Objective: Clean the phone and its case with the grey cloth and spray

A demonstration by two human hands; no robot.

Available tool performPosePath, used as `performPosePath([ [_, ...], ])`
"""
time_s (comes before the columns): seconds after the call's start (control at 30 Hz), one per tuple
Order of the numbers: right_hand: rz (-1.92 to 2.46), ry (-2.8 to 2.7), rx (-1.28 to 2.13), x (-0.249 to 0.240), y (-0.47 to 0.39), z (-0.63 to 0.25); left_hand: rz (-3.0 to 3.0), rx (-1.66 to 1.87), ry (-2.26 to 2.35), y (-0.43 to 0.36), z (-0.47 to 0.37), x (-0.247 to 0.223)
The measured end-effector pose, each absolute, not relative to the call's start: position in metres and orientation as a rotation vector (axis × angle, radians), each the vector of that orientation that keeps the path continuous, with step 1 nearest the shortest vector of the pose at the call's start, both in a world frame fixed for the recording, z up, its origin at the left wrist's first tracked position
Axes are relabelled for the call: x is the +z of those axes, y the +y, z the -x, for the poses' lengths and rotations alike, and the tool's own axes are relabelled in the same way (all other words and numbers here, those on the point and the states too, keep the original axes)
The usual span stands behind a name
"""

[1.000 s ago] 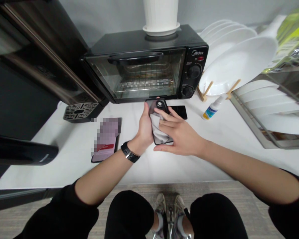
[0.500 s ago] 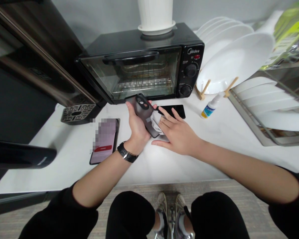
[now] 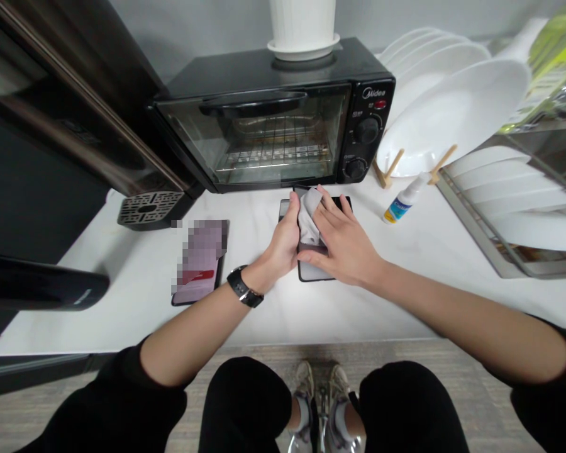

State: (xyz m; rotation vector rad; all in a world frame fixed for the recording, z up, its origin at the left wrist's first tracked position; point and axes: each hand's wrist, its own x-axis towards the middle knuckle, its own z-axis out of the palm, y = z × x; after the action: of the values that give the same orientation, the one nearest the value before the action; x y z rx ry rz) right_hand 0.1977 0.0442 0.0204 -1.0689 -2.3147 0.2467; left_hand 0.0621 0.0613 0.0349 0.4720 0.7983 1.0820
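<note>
My left hand point(image 3: 283, 239) grips a dark grey translucent phone case point(image 3: 316, 272) by its left side, over the counter in front of the toaster oven. A black watch strap circles that wrist. Pressed onto the case is a crumpled light grey cloth point(image 3: 309, 217) under my right hand point(image 3: 344, 242), whose fingers bend over its right part. Just behind, partly hidden by both hands, a black phone point(image 3: 336, 202) lies flat on the counter. Another phone point(image 3: 200, 261), its lit screen partly pixelated, rests to the left.
At the back stands a black toaster oven point(image 3: 273, 138) with a white pot point(image 3: 303, 28) on top. A small spray bottle point(image 3: 400, 202) is at right, near white plates point(image 3: 457, 119) in a wooden rack. A dark appliance with a drip tray point(image 3: 148, 209) stands left.
The phone case has turned and moved right, its camera cutouts no longer showing. Both hands have come closer together, the cloth still against the case. The view has shifted slightly.
</note>
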Motion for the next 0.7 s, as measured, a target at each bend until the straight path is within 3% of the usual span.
performPosePath([
  [0.4,0.829,-2.385,0.298,0.029,0.05,-0.203,-0.433,1.11,0.797,0.061,-0.06,0.035],
  [0.57,0.532,-2.434,0.261,0.035,0.04,-0.2,-0.539,1.371,0.744,0.067,-0.049,0.04],
  [0.7,0.569,-2.405,0.09,0.033,0.035,-0.199,-0.587,1.653,0.724,0.07,-0.041,0.045],
])
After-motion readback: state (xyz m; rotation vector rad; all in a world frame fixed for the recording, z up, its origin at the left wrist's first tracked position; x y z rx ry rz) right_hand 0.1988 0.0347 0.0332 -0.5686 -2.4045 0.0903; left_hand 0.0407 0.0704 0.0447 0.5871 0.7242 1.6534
